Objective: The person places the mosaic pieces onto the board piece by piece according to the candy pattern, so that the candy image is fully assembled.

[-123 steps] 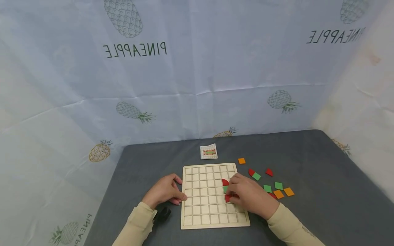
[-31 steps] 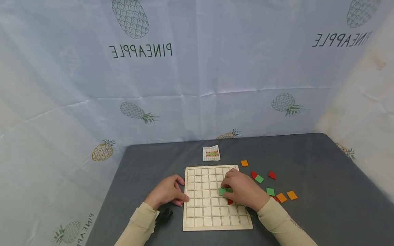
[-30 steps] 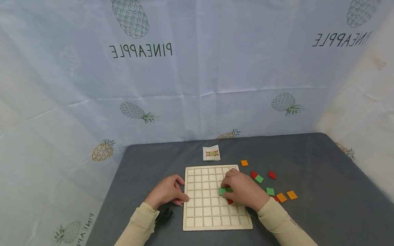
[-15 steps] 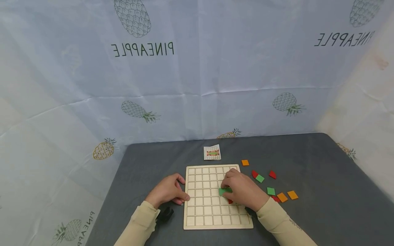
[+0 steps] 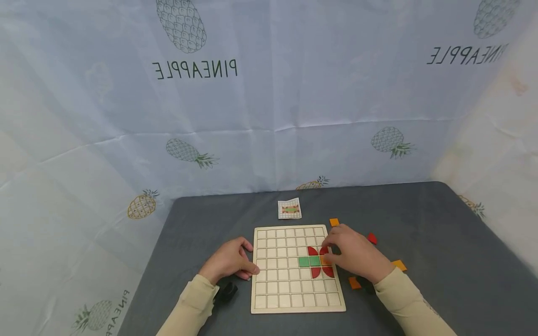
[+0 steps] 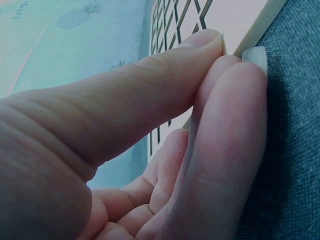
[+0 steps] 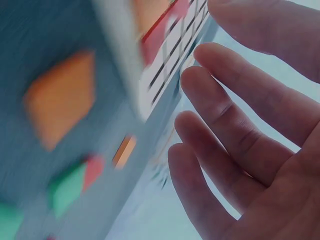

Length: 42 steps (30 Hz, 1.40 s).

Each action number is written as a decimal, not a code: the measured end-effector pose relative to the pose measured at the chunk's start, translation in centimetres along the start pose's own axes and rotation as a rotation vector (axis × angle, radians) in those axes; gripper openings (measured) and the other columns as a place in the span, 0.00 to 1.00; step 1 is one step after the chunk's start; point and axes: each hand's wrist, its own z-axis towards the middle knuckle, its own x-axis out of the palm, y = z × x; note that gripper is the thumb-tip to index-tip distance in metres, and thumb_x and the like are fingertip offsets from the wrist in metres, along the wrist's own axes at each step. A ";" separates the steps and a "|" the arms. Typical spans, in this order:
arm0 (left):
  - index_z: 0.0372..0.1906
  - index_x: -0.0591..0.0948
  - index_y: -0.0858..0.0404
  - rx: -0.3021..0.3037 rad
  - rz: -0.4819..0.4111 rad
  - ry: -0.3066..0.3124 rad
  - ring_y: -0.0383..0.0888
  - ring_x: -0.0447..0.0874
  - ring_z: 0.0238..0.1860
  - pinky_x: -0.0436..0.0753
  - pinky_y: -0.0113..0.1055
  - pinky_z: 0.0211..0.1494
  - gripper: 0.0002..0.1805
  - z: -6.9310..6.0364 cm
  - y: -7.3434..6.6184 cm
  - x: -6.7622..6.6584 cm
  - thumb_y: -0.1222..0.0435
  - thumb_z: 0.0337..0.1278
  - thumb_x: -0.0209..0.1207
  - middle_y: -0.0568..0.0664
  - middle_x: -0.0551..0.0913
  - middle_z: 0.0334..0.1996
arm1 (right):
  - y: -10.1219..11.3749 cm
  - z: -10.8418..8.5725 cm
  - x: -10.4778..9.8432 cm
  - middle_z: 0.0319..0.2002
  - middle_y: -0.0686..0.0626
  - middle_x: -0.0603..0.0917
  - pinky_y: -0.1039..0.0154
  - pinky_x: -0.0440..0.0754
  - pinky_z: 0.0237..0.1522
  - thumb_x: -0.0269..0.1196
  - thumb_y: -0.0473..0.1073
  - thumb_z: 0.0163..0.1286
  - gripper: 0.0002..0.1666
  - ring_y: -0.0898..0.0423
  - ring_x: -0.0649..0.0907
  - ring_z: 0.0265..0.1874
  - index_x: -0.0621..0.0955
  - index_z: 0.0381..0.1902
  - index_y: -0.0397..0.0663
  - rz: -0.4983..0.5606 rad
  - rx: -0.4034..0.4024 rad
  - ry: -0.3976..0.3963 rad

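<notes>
A pale wooden grid board (image 5: 277, 294) lies on the table. My left hand (image 5: 229, 260) grips its left edge, the thumb (image 6: 200, 40) on top and a finger against the side. Two green tiles (image 5: 308, 262) lie side by side on the board, with an orange tile (image 5: 323, 260) to their right. Red quarter-round tiles (image 5: 328, 271) sit above and below this row. My right hand (image 5: 355, 252) hovers over the board's right edge. Its fingers (image 7: 240, 130) are spread and loosely bent, with nothing held in the right wrist view.
Loose on the table to the right are orange tiles (image 5: 355, 283), a red tile (image 5: 372, 238) and, in the right wrist view, a green tile (image 7: 67, 190); the arm covers some in the head view. A pattern card (image 5: 289, 209) lies behind the board.
My right hand has come off the green tile and moved right, uncovering the red, green and orange tiles. One orange tile now lies closer to the board. The left hand has stayed put.
</notes>
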 end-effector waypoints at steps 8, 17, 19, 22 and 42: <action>0.55 0.77 0.66 0.002 -0.001 0.005 0.46 0.90 0.24 0.94 0.43 0.33 0.33 -0.1 0.0 0.0 0.69 0.45 0.84 0.59 0.83 0.33 | -4.5 -3.1 -1.9 0.43 0.59 0.85 0.56 0.89 0.43 0.80 0.44 0.64 0.11 0.55 0.82 0.46 0.91 0.43 0.58 -0.057 0.093 -0.001; 0.55 0.77 0.66 -0.002 -0.005 -0.003 0.46 0.91 0.25 0.94 0.42 0.33 0.33 -0.1 -0.1 0.0 0.70 0.45 0.85 0.59 0.81 0.34 | -7.5 -5.2 -2.5 0.45 0.52 0.87 0.46 0.89 0.49 0.81 0.48 0.63 0.12 0.47 0.84 0.48 0.92 0.43 0.55 -0.040 0.172 0.044; 0.55 0.77 0.66 -0.002 -0.005 -0.004 0.46 0.91 0.25 0.94 0.42 0.33 0.33 -0.1 -0.1 -0.1 0.70 0.45 0.85 0.59 0.81 0.34 | -7.6 -5.4 -2.6 0.46 0.50 0.87 0.43 0.89 0.50 0.81 0.49 0.64 0.12 0.44 0.85 0.50 0.92 0.43 0.54 -0.023 0.193 0.054; 0.55 0.77 0.66 -0.003 -0.005 -0.004 0.46 0.91 0.25 0.94 0.43 0.33 0.33 -0.1 0.0 -0.1 0.70 0.45 0.85 0.59 0.81 0.34 | -7.7 -5.5 -2.7 0.46 0.51 0.87 0.43 0.89 0.51 0.80 0.48 0.64 0.11 0.43 0.85 0.51 0.91 0.42 0.55 0.001 0.208 0.063; 0.56 0.77 0.66 0.012 -0.010 0.009 0.46 0.91 0.25 0.94 0.42 0.33 0.33 -0.1 0.0 0.0 0.70 0.46 0.84 0.59 0.83 0.34 | -7.8 -5.3 -2.1 0.47 0.48 0.88 0.46 0.89 0.48 0.81 0.46 0.62 0.09 0.45 0.85 0.49 0.92 0.40 0.57 -0.027 0.209 0.034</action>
